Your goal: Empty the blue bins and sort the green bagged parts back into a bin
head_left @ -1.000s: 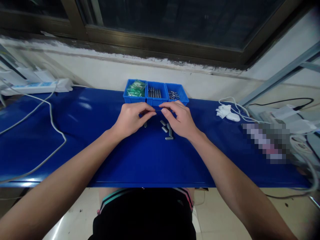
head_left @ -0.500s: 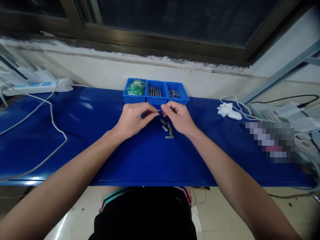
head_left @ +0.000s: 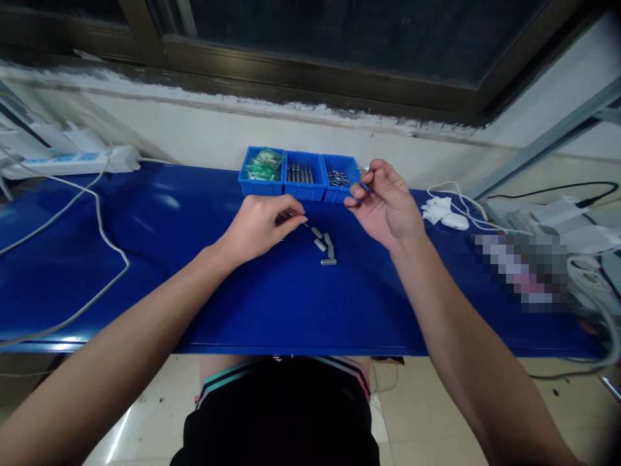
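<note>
My left hand [head_left: 264, 223] rests low over the blue table [head_left: 160, 259], its fingers pinched on a thin metal pin that points right. My right hand [head_left: 383, 200] is raised beside the right blue bin [head_left: 342, 178], fingers curled, with a small metal piece pinched near its fingertips. Several short grey metal cylinders [head_left: 324, 246] lie on the table between the hands. Three blue bins stand at the back: the left bin [head_left: 262, 169] holds green packets, the middle bin [head_left: 305, 175] holds grey rods, the right one small metal parts.
A white power strip [head_left: 72, 162] and white cables [head_left: 97, 226] run along the left side. On the right lie a white cloth and a white device [head_left: 446, 217], more cables and a blurred-out object [head_left: 524, 272]. A wall and dark window stand behind.
My right hand has left my left hand and lifted up and to the right, toward the right bin. My left hand stays low, still pinching the pin.
</note>
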Demonstrator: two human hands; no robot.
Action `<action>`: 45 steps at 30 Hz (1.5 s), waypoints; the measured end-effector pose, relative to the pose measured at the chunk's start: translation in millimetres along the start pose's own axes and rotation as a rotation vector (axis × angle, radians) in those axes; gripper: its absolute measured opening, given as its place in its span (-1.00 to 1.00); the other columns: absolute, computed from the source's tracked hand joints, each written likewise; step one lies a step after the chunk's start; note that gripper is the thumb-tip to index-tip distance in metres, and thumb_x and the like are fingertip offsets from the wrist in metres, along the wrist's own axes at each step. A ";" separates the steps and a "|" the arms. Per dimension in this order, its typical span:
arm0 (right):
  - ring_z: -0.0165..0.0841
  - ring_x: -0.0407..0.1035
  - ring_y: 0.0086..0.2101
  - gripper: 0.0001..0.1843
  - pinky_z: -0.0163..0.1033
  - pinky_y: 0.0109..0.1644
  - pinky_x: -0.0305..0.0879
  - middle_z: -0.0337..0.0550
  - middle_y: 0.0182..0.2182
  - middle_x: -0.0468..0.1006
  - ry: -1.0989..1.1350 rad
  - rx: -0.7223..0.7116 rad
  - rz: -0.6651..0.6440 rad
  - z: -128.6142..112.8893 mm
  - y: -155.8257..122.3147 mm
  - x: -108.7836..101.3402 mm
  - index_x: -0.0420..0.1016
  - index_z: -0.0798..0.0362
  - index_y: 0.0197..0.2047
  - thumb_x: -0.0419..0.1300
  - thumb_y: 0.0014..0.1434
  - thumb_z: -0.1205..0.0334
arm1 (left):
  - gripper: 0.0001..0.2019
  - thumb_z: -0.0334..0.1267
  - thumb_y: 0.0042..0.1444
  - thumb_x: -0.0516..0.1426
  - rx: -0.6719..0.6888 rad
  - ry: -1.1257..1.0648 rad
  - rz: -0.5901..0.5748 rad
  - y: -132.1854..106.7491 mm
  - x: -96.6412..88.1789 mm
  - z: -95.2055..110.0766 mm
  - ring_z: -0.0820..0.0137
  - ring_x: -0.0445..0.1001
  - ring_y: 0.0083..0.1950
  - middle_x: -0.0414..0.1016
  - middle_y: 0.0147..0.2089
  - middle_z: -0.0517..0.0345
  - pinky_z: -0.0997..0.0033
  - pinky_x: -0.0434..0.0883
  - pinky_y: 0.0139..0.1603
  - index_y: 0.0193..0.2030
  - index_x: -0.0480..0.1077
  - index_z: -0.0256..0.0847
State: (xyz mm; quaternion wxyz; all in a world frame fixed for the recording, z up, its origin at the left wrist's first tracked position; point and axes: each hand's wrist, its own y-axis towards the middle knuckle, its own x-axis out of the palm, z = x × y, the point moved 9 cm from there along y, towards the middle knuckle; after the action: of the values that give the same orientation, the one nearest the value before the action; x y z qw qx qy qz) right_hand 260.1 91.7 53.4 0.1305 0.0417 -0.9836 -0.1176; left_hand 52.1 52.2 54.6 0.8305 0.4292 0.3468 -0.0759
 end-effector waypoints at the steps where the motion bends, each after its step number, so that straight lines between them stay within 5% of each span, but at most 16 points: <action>1: -0.44 0.41 -0.39 -0.74 -0.28 -0.30 0.38 -0.37 -0.41 0.49 0.040 0.003 -0.027 1.9 0.7 2.1 0.55 -0.15 -0.25 0.47 0.16 -0.05 | -0.82 -0.14 0.35 0.27 -0.005 -0.003 -0.003 -0.4 0.9 -0.8 0.43 0.64 -0.35 0.69 -0.29 0.20 0.49 0.54 -0.23 -0.16 0.60 -0.20; 9: -0.35 0.31 -0.44 -0.41 -0.19 -0.32 0.34 -0.33 -0.59 0.21 -0.063 0.060 -0.079 11.4 1.1 10.3 0.26 -0.08 -0.47 0.38 0.12 -0.36 | -0.83 -0.14 0.36 0.26 0.024 0.003 -0.015 -1.0 3.3 0.7 0.45 0.63 -0.38 0.67 -0.34 0.24 0.49 0.47 -0.28 -0.12 0.60 -0.20; 15: -0.41 0.16 -0.56 -0.34 -0.21 -0.37 0.25 -0.39 -0.71 -0.02 -0.038 0.100 -0.153 18.9 1.6 15.7 0.12 -0.06 -0.61 0.39 0.18 -0.23 | -0.87 -0.20 0.35 0.27 0.041 0.023 -0.028 -0.6 3.4 1.1 0.44 0.63 -0.37 0.67 -0.34 0.23 0.49 0.46 -0.30 -0.14 0.60 -0.20; 22: -0.43 0.22 -0.56 -0.40 -0.23 -0.38 0.24 -0.37 -0.71 0.10 -0.105 0.229 -0.218 38.7 -1.9 15.1 0.24 -0.04 -0.62 0.43 0.22 -0.12 | -0.84 -0.18 0.37 0.24 0.038 0.016 -0.060 -1.1 7.1 1.2 0.43 0.64 -0.35 0.68 -0.32 0.21 0.47 0.46 -0.29 -0.15 0.60 -0.20; 29: -0.45 0.31 -0.46 -0.54 -0.27 -0.35 0.28 -0.31 -0.53 0.39 -0.007 0.218 -0.310 33.3 -4.0 20.9 0.41 -0.01 -0.45 0.47 0.18 -0.12 | -0.85 -0.17 0.35 0.25 0.021 0.031 -0.081 -0.6 8.5 -2.3 0.41 0.65 -0.35 0.69 -0.31 0.22 0.46 0.47 -0.28 -0.14 0.60 -0.20; 34: -0.46 0.30 -0.44 -0.55 -0.30 -0.35 0.30 -0.35 -0.43 0.44 0.082 0.191 -0.258 21.9 -3.7 18.3 0.50 -0.06 -0.29 0.60 -0.02 -0.07 | -0.85 -0.18 0.35 0.25 0.018 0.021 -0.100 -0.8 10.1 -1.5 0.40 0.67 -0.31 0.69 -0.29 0.21 0.46 0.47 -0.28 -0.15 0.59 -0.19; 45: -0.52 0.05 -0.59 -0.61 -0.34 -0.51 0.09 -0.42 -0.61 0.15 0.100 0.430 0.044 51.4 7.7 -22.7 0.32 0.00 -0.45 0.39 0.23 0.06 | -0.86 -0.18 0.36 0.23 0.020 0.026 -0.133 -3.5 15.0 -2.0 0.37 0.68 -0.27 0.71 -0.26 0.18 0.42 0.49 -0.28 -0.13 0.60 -0.17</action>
State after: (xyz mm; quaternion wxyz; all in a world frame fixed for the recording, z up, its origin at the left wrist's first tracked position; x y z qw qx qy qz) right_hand 267.9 113.0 1.4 0.1695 0.0529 -0.9790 0.1000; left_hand 60.8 54.2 41.9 0.8146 0.4146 0.3846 -0.1291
